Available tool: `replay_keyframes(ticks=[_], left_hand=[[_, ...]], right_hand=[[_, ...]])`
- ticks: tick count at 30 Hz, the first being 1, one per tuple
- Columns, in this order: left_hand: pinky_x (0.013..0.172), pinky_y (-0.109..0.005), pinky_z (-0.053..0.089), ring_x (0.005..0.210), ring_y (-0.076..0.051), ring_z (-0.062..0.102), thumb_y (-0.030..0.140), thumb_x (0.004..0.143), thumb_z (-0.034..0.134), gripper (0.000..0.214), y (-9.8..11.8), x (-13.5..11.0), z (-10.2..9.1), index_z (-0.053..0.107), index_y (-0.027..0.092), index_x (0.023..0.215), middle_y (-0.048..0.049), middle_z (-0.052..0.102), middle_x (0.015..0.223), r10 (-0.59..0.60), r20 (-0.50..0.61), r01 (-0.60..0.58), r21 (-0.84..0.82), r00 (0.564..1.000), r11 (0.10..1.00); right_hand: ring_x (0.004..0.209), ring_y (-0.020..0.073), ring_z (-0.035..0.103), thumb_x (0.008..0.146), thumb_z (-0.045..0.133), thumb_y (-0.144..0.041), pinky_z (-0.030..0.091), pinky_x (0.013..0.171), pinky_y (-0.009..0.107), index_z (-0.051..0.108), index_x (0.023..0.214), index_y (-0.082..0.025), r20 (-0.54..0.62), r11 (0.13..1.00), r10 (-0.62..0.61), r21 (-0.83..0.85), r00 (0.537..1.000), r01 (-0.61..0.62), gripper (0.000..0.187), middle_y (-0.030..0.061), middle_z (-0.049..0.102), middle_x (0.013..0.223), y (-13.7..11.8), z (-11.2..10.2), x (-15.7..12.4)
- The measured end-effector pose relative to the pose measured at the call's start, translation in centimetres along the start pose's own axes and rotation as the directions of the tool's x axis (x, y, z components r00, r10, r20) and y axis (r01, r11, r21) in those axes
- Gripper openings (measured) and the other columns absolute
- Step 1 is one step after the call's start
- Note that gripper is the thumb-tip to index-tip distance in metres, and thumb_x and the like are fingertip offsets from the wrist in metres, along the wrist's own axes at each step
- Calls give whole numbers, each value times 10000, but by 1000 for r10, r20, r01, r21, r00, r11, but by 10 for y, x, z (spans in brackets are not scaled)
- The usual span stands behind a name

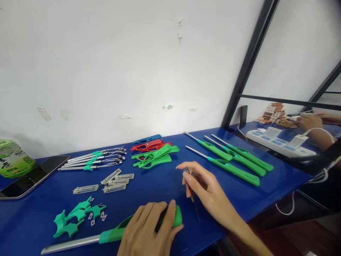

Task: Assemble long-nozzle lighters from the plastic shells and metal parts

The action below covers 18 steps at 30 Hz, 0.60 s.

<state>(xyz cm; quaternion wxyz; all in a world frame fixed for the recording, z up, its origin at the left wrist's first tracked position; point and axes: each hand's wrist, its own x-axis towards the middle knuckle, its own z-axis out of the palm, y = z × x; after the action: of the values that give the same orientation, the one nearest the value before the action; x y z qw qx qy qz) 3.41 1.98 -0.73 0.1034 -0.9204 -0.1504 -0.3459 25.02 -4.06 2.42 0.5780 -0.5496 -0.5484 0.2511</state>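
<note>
My left hand (150,227) lies closed over the handle of a green long-necked gas lighter (113,234) at the table's front edge; its metal tube points left. Above the table, just right of that handle, my right hand (205,188) pinches a slim pointed metal tool (197,209), purplish at its upper end, its tip down. Most of that tool is hidden by the fingers. Left of my left hand lie green plastic triggers (80,211) with small pale clips (102,216). Beyond them are several clear plastic fuel tanks (115,182).
Metal tubes with wires (93,159) lie at the back left beside a phone (34,176) and a green package (16,158). Green, red and blue handle halves (156,151) are piled at the back. Several whole lighters (234,170) lie right. Past a black frame (247,64), another person's hands (310,122) show.
</note>
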Motion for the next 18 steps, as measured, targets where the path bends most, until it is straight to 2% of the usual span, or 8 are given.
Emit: replay_keyframes(ticks=[7,12,18], left_hand=[[822,-470,668,933,-274,756,220,1074,534,351,2,-9,11,637,222,1409,-97,738,1135,-129,190,147,-85,973,985],[876,-448,663,1022,-259,718,123,1036,493,428,8,-4,2,638,220,1427,-111,709,1219,-198,301,256,-169,933,952],[976,-497,646,1070,-261,710,160,1046,493,402,10,0,-6,667,256,1395,-88,702,1228,-237,351,329,-233,906,915]], right_hand=[[687,99,712,1112,608,-325,602,639,218,693,1292,-342,-131,975,-182,105,975,196,200,-28,709,946,3,2,-3],[691,96,749,1107,620,-273,629,631,228,671,1308,-386,-188,920,-331,153,924,361,236,-33,752,1027,1,7,-6],[744,103,782,1088,645,-194,641,670,225,683,1304,-366,-185,890,-406,142,895,433,279,-18,783,1053,1,17,-6]])
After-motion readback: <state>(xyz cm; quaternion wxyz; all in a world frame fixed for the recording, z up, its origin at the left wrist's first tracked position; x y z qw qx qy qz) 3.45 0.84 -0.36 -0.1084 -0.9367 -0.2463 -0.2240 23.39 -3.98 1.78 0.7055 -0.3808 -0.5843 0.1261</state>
